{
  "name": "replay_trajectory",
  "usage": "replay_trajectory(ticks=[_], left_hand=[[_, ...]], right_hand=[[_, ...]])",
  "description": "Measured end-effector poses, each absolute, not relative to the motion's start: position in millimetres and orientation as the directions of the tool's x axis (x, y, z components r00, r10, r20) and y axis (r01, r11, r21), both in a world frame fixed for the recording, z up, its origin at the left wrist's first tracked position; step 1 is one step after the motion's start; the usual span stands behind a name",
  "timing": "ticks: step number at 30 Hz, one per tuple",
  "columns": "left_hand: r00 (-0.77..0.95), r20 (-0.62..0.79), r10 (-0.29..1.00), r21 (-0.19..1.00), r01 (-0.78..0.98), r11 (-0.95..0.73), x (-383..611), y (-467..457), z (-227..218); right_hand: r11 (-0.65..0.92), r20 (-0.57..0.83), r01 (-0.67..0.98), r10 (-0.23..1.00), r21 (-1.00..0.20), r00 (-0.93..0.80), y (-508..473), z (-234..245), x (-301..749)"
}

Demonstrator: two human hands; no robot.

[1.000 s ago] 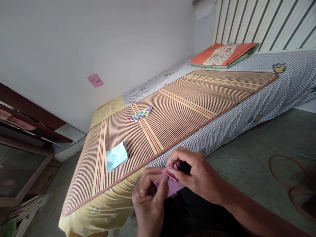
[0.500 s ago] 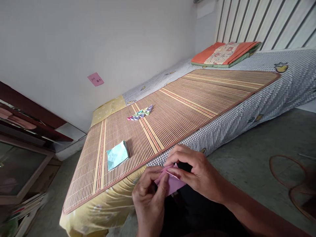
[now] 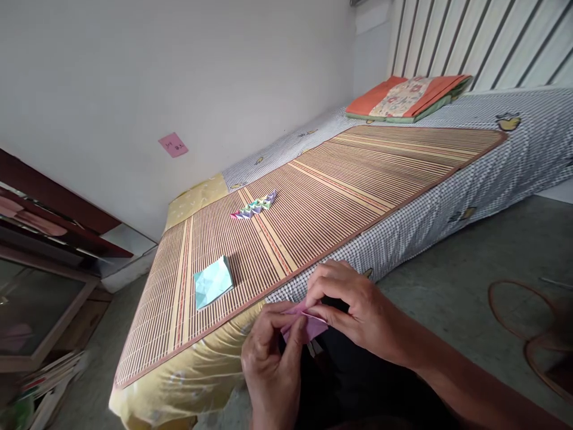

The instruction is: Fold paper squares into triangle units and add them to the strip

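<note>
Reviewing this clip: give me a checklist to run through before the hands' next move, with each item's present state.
1. Left hand gripping the pink paper: ok.
2. Right hand also gripping it: ok.
3. Pink paper resting on the mat: not ok, held off it.
4. Pink paper's creases lined up: cannot tell, fingers cover much.
5. Light-blue paper apart from both hands: ok.
6. Multicoloured zigzag strip lying on the mat: ok.
</note>
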State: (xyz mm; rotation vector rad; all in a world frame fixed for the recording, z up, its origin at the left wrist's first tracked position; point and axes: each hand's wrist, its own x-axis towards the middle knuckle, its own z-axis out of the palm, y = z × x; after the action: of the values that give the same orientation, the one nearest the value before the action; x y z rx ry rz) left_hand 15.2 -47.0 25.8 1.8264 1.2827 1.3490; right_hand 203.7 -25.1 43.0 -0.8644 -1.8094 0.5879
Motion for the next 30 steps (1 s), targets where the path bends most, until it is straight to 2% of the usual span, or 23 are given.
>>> replay_trajectory(ticks=[4,7,10,15,19,23,27,30], left_hand=[[0.045,0.344,0.938,0.912,0.221,-0.345,18.5,-47.4,29.4],[0.08,0.332,0.94,0.912,0.229,-0.341,18.3,-47.5,37.3],[0.101,0.29,0.952,0.921,0.241,-0.307,16.8,-47.6,45.5],[0.113,0.133,0.985,0.987,0.08,-0.142,18.6,-48.2,49.5],[0.128,0.084,0.988,0.996,0.02,-0.087,18.6,-48.9,48.2],[0.232,0.065,0.971,0.998,-0.003,-0.067,10.7,-44.3,46.9],[0.359,-0.005,0.933,0.996,-0.079,0.036,1.6,-35.0,47.1],[0.413,-0.047,0.909,0.994,-0.072,0.085,-1.0,-30.1,51.8]], right_hand=[[0.649,0.581,0.347,0.761,-0.677,-0.289,-24.0,46.5,206.1],[0.662,0.584,0.339,0.749,-0.668,-0.312,-24.2,49.4,205.9],[0.638,0.564,0.292,0.768,-0.712,-0.304,-26.2,49.5,204.6],[0.531,0.481,0.191,0.84,-0.826,-0.252,-30.9,45.4,203.5],[0.475,0.44,0.142,0.87,-0.868,-0.223,-33.4,44.9,204.0],[0.451,0.423,0.1,0.88,-0.887,-0.215,-34.9,45.0,204.6],[0.453,0.427,0.072,0.875,-0.889,-0.229,-34.6,43.5,204.8],[0.437,0.411,0.061,0.878,-0.897,-0.244,-34.0,41.6,205.0]])
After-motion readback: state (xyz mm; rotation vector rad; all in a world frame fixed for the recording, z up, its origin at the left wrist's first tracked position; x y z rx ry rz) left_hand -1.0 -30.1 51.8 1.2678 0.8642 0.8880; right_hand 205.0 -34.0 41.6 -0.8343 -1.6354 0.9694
